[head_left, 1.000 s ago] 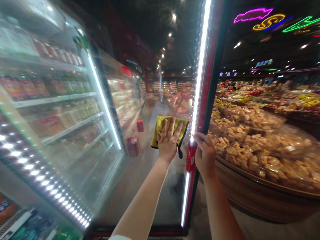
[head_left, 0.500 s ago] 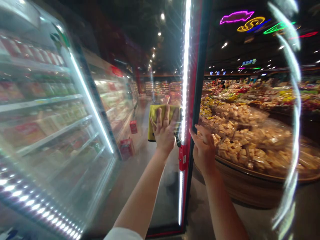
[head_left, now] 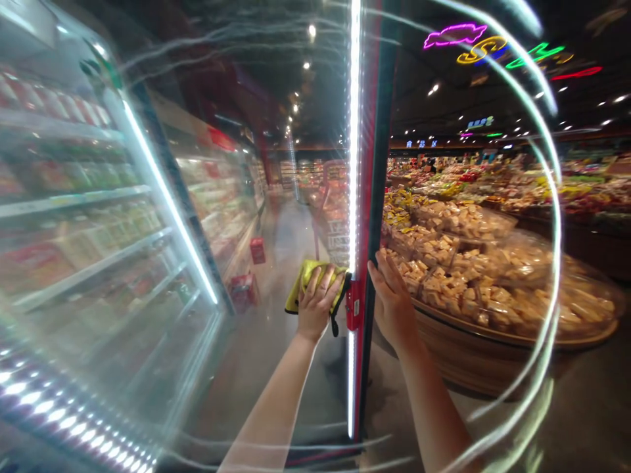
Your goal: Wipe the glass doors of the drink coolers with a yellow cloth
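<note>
My left hand (head_left: 318, 299) presses a yellow cloth (head_left: 294, 297) with dark edging against the glass door (head_left: 276, 381). Its fingers are bent over the cloth, and a dark loop hangs from the lower right corner. To the right, my right hand (head_left: 393, 299) rests at the dark outer edge of the door frame (head_left: 373, 217), fingers stretched out and holding nothing. Between the hands, a red handle piece (head_left: 353, 305) with a small label sits on the frame, beside a bright vertical light strip (head_left: 353, 144).
On the left, a lit refrigerated cabinet (head_left: 83, 197) has shelves of packaged goods. Red boxes (head_left: 244, 289) show through the glass. A round display (head_left: 463, 263) heaped with bagged goods stands to the right of the door. Neon signs (head_left: 454, 35) hang above.
My left hand has moved down the glass with the cloth, which is now more bunched. My right hand stays at the frame edge with its fingers straighter. The view has shifted slightly.
</note>
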### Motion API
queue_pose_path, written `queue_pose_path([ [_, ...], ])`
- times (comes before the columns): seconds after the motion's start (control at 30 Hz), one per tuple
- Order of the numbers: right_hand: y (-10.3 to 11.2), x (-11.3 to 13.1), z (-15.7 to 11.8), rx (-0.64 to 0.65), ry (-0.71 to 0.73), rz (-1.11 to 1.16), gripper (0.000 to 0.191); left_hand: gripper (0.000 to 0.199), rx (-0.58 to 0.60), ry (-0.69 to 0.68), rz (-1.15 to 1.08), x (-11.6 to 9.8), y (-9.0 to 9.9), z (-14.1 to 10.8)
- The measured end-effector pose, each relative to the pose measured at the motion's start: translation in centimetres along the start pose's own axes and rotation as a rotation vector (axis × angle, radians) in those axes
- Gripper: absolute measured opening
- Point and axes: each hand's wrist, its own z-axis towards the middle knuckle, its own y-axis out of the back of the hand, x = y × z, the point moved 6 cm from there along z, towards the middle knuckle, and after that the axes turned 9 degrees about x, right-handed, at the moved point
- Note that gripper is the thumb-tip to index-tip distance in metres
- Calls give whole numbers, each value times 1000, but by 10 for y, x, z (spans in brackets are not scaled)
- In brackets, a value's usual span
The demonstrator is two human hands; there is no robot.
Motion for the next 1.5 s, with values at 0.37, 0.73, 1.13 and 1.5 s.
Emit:
queue_pose_path([
  [0.37,32,-16,-9,-166,-102,-32,66,60,56,-190,-69,-69,21,92],
  [0.73,63,-19,15,-213,-77,-103,66,76,-88,-119,-118,-64,69,188],
  [1.13,44,-16,2,-88,-80,-64,69,73,104,-209,-11,-60,-25,30],
  [1.5,12,-31,36,-49,-80,73,83,62,-61,-174,-237,-44,53,162],
])
